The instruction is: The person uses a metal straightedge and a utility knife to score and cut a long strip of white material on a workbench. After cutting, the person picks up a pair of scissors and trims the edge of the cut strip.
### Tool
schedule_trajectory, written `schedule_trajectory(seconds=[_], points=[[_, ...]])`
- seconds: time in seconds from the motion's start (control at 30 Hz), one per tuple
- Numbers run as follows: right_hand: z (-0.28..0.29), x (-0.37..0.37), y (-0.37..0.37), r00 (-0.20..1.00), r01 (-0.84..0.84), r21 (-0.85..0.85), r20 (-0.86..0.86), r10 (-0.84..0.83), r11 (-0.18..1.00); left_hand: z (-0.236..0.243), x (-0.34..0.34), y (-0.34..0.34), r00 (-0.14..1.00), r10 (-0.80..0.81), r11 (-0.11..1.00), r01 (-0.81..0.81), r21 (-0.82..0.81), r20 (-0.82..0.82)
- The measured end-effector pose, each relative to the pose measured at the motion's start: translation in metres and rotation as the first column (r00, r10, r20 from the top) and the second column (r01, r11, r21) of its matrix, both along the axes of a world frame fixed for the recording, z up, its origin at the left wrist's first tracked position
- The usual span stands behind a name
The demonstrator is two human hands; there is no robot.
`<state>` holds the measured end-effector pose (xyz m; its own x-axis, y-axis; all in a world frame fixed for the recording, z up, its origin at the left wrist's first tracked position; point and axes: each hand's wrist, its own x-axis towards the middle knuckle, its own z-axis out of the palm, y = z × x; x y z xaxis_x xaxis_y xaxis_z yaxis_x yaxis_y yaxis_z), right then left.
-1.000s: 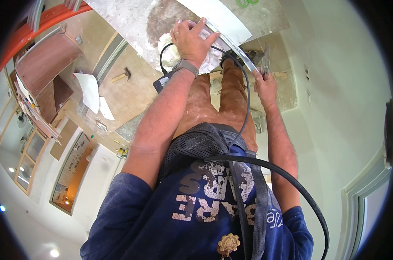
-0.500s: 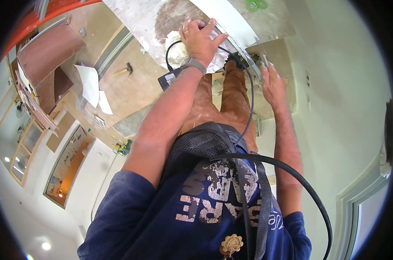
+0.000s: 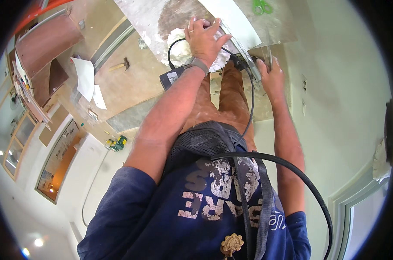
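My left hand rests with its fingers spread, fingertips at the edge of a long metal strip. A white sheet lies alongside that strip. Crumpled white paper or cloth sits under and beside the left hand. Over on the right, my right hand is closed around a thin metal tool, pointing away from me; blur hides its exact kind. The strip's near end lies just left of the right hand.
Green-handled scissors lie at the far edge. A hammer and white offcuts are at left. A black cable runs over my legs from a black box. A pale wall rises close on the right.
My right hand has shifted slightly, and the thin tool now stands out farther above its fingers. The left hand keeps its place on the strip. The whole view has tilted a little.
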<state>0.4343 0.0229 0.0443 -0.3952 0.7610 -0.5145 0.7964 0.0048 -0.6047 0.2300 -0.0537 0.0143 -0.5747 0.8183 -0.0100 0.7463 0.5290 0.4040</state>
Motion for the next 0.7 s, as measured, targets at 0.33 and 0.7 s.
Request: schedule_trajectory(seconds=[0.33, 0.7], points=[[0.001, 0.015, -0.002, 0.997, -0.075, -0.138, 0.014, 0.078, 0.988, -0.008, -0.003, -0.001, 0.995, 0.022, 1.000, -0.022, -0.004, 0.100], [0.004, -0.003, 0.015, 0.997, -0.050, -0.091, -0.068, 0.044, 0.995, 0.005, -0.001, 0.003, 1.000, -0.009, 1.000, 0.009, 0.001, 0.003]])
